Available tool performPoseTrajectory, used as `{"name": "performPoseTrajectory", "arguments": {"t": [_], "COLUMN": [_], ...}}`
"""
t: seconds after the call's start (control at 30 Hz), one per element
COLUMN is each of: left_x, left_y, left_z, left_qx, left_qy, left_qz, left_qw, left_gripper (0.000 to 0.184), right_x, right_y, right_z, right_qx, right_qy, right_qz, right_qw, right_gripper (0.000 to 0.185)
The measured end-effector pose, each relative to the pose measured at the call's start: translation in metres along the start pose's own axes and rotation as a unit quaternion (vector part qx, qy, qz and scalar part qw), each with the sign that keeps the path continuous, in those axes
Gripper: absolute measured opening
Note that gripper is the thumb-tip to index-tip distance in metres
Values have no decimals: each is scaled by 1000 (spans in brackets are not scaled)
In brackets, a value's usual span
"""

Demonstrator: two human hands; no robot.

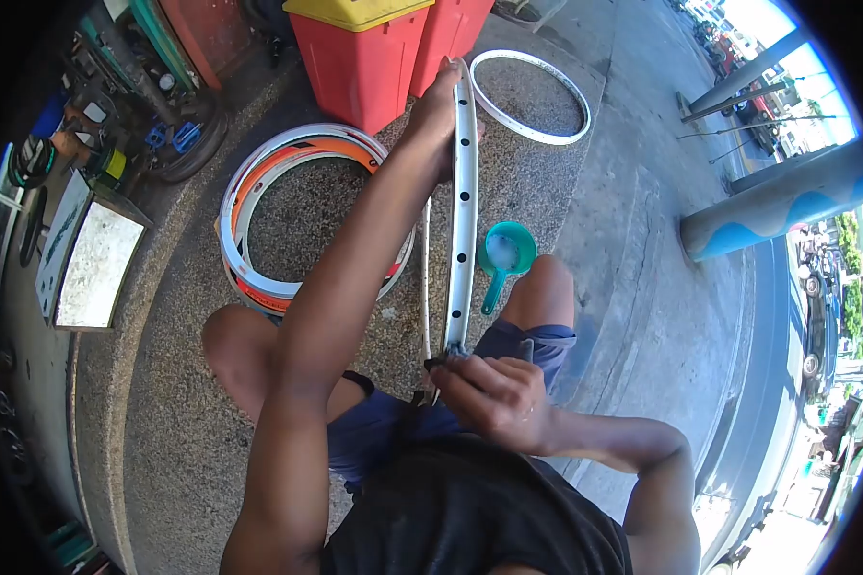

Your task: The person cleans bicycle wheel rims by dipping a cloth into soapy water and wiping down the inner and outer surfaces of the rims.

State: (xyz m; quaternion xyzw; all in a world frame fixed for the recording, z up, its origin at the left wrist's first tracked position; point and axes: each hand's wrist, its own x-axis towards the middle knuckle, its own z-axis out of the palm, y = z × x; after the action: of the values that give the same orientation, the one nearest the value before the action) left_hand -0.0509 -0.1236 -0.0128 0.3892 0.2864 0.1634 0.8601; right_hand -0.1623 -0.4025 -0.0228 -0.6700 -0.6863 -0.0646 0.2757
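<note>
A silver wheel rim with a row of dark holes stands on edge between my knees, seen nearly edge-on. My left hand reaches out to its far end and is closed around it. Close to my body, my right hand is closed on a small greyish scrubbing pad, which touches the near part of the rim. The pad's exact material is hard to make out. Just right of the rim, a green dipper on the ground holds whitish, cloudy liquid.
Several rims, silver and orange, lie stacked on the left. A white rim lies at the far right. Red bins with a yellow lid stand ahead. A metal box is at the left, a pillar at the right.
</note>
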Motion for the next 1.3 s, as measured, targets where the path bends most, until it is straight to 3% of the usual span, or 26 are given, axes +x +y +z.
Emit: {"name": "performPoseTrajectory", "arguments": {"t": [0.07, 0.13, 0.27, 0.37, 0.47, 0.53, 0.67, 0.83, 0.9, 1.07, 1.13, 1.3], "left_x": [15, 27, 36, 20, -20, -19, 21, 36, 38, 36, 29, 25], "left_y": [-2, -1, 9, 4, -27, -43, -46, -25, -24, -25, -23, -17], "left_z": [2, 7, 8, 2, -1, 1, 9, 10, 8, 14, 20, 25], "left_qx": [9, 17, 11, -17, -2, 47, 4, 9, 15, 22, -21, -81], "left_qy": [-23, -29, -13, -83, -117, -118, -54, -31, -25, -37, -23, -40], "left_qz": [34, 48, 34, -33, 16, 98, 161, 114, 112, 114, 102, 104], "left_qw": [999, 998, 999, 996, 993, 987, 985, 993, 993, 993, 994, 991], "left_gripper": [63, 62, 57, 42, 32, 28, 30, 44, 44, 45, 28, 46], "right_x": [-6, -3, 15, 38, 59, 74, 88, 43, 29, 81, 117, 171], "right_y": [4, 13, 33, 51, 78, 95, 103, 71, 64, 97, 123, 158], "right_z": [4, 4, -5, -19, -19, -18, -8, 14, 17, -10, -19, -37], "right_qx": [15, 21, -18, -31, -64, -82, -152, -123, -105, -103, -115, -123], "right_qy": [-6, 59, 104, 119, 154, 181, 165, 171, 96, 107, 143, 79], "right_qz": [8, 45, 90, 143, 190, 207, 245, 252, 308, 291, 254, 251], "right_qw": [1000, 997, 990, 982, 968, 958, 943, 945, 941, 945, 950, 957], "right_gripper": [24, 25, 27, 24, 22, 21, 19, 32, 37, 37, 29, 28]}}
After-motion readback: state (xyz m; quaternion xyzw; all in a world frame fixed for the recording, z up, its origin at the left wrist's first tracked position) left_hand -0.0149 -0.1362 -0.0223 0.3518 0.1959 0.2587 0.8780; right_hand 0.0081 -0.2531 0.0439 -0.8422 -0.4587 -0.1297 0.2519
